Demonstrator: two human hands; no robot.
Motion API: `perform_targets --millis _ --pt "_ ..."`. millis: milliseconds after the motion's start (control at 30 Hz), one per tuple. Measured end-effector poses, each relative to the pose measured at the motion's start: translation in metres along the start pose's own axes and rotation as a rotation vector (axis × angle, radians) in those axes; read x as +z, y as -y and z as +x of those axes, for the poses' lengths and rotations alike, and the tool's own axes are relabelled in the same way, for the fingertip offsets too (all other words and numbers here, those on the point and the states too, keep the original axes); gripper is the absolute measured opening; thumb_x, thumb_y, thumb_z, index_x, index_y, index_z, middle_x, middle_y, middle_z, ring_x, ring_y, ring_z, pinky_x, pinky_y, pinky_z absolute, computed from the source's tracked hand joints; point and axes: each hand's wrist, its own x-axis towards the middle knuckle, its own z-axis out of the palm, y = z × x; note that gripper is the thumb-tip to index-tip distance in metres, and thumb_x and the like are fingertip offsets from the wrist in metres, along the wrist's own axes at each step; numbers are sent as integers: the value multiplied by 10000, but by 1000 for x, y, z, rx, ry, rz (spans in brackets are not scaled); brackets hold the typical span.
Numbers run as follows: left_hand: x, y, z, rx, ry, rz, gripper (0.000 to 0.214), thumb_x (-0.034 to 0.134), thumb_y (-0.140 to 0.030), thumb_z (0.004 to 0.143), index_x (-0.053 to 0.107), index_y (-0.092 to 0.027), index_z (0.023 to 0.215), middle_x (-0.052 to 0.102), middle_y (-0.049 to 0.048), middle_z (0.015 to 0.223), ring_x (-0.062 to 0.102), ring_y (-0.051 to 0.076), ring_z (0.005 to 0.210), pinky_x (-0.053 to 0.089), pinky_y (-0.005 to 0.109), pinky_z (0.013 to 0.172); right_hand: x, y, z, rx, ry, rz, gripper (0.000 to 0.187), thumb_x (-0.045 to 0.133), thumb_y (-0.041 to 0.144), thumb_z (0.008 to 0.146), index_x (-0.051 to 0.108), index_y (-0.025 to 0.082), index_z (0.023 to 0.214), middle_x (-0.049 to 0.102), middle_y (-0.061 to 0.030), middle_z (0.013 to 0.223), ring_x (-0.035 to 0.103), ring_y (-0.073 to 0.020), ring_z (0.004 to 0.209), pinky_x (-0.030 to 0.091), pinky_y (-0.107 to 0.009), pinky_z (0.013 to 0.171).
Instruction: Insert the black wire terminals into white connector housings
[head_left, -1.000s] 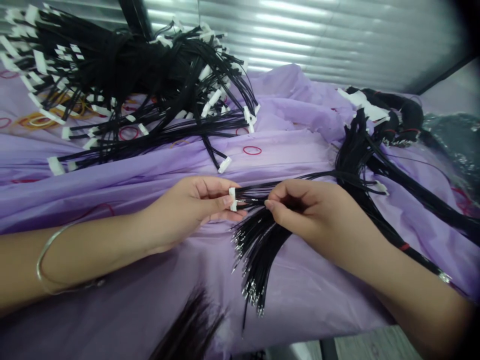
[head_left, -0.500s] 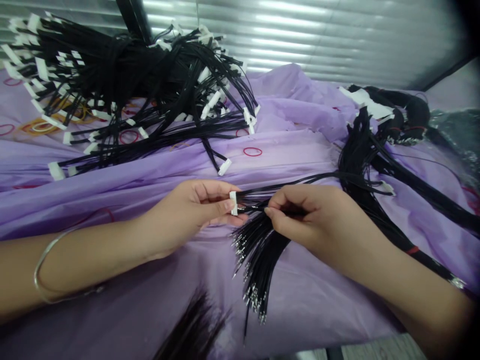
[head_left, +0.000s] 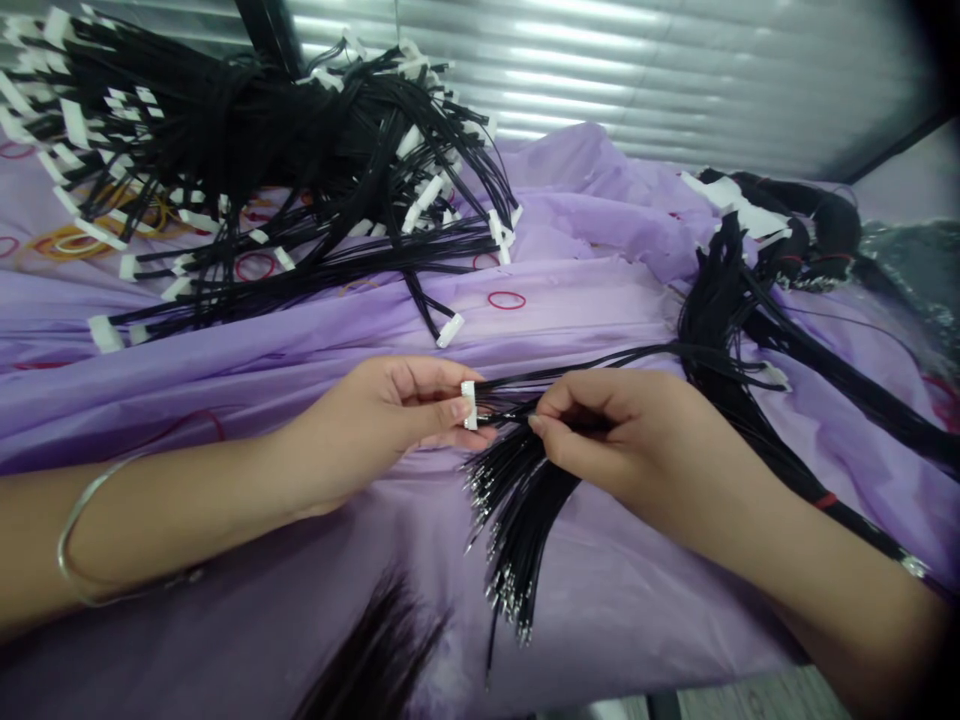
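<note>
Between thumb and fingers, my left hand [head_left: 397,405] grips a small white connector housing [head_left: 470,405] with several black wires running from its right side. My right hand [head_left: 607,420] pinches a thin black wire [head_left: 514,416] just right of the housing; the wire's tip points at the housing's lower part, and whether it is inside I cannot tell. Under my right hand hangs a fanned bundle of black wires [head_left: 532,520] with bare silver terminals at their ends. My right palm hides part of this bundle.
A large heap of black wire harnesses [head_left: 247,140] with white connectors lies at the back left. More black wire bundles [head_left: 712,290] lie to the right. A red rubber band [head_left: 507,300] rests on the purple cloth [head_left: 600,310]. Dark hair [head_left: 375,650] hangs at the bottom.
Both hands hold nearly the same pose. The wire tip seems slightly nearer the housing's lower part. The view has shifted a little.
</note>
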Motion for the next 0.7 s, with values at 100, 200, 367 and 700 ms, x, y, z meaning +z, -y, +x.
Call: perform_targets --millis 100,200,367,700 --pt "0 1 0 0 12 2 88 658 -156 759 677 -167 844 678 -15 753 667 124 746 538 247 763 -2 1 1 -1 -19 -5 126 524 133 727 587 179 629 512 66 522 420 -56 467 310 -175 442" --pt "0 0 0 -7 6 26 93 650 -161 766 676 -159 855 682 1 788 663 128 764 533 251 777 -4 2 1 2 -40 -21 121 533 129 717 580 178 617 511 65 514 431 -60 466 317 -180 448" --pt "1 0 1 -7 -6 23 87 656 -155 754 676 -162 839 675 -8 749 661 128 745 530 272 786 -3 1 1 -21 -26 -26 122 526 124 727 584 179 636 534 57 536 453 -68 482 332 -183 459" --pt "1 0 1 0 14 32 85 633 -141 776 672 -154 850 673 -8 773 658 113 750 532 242 777 -3 -1 0 -39 -13 -15 115 521 133 742 576 177 651 527 54 548 447 -67 494 333 -183 465"
